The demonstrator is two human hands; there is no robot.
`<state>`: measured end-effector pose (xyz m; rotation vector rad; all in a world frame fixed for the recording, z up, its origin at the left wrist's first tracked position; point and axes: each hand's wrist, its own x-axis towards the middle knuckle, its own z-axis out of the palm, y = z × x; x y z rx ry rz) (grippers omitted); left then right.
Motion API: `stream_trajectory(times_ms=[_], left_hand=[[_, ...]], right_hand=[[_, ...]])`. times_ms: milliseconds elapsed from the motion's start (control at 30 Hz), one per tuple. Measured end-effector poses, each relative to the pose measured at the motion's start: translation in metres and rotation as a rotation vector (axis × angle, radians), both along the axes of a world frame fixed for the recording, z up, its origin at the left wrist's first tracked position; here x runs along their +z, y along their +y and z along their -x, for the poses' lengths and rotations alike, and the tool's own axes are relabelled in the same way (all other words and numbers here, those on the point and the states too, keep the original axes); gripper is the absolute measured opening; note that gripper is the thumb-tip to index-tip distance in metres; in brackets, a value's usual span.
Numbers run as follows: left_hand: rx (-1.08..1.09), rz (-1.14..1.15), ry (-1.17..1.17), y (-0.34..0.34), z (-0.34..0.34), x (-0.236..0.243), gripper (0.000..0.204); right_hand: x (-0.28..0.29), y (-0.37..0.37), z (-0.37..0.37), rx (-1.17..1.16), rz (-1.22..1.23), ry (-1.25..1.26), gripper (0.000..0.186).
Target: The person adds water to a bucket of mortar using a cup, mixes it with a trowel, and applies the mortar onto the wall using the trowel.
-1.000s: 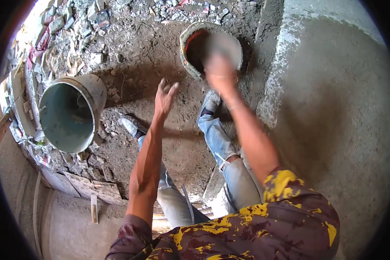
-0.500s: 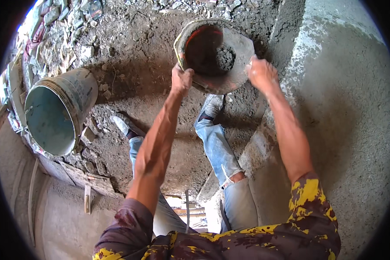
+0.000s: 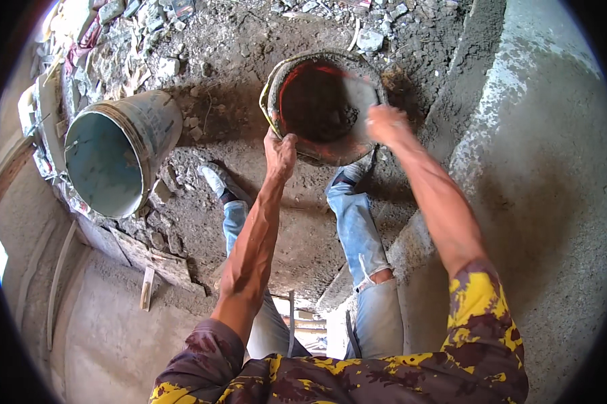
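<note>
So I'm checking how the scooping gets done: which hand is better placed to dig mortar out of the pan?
Probably the right hand: it holds a trowel over the mortar pan, while the left hand grips the rim, steadying it.

No packages, labels, signs, screens discernible; only rubble, buckets.

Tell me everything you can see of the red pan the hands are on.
The red pan is a round, shallow basin, red inside, its rim and outside caked with grey mortar. A dark lump of wet mix lies in its bottom. It is tilted, mouth toward the camera, over rubble-strewn ground. The left hand grips its lower rim; the right hand, blurred, is at its right edge.
</note>
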<state>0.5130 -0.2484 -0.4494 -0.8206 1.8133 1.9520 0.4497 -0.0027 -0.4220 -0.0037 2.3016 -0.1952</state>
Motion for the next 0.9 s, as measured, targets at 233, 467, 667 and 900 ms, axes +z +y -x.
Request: stream_trajectory(times_ms=[233,467,667,900], left_hand=[[0.169,-0.142,-0.005,-0.053,-0.027,-0.023,0.057],[-0.207,0.572,-0.073,-0.106,-0.085,0.021,0.078],[-0.183,-0.039,-0.256,-0.147,-0.108,0.148,0.062],[-0.392,0.086,-0.085,-0.197,-0.121,0.138,0.05]], right_hand=[[-0.036,-0.067,-0.049,0.259,0.274,-0.396,0.032],[0.08,-0.167,0.028,-0.258,0.649,0.347,0.023],[0.17,-0.404,0.073,0.194,1.135,0.366,0.015],[0.013,-0.637,0.079,0.674,0.497,0.171,0.025]])
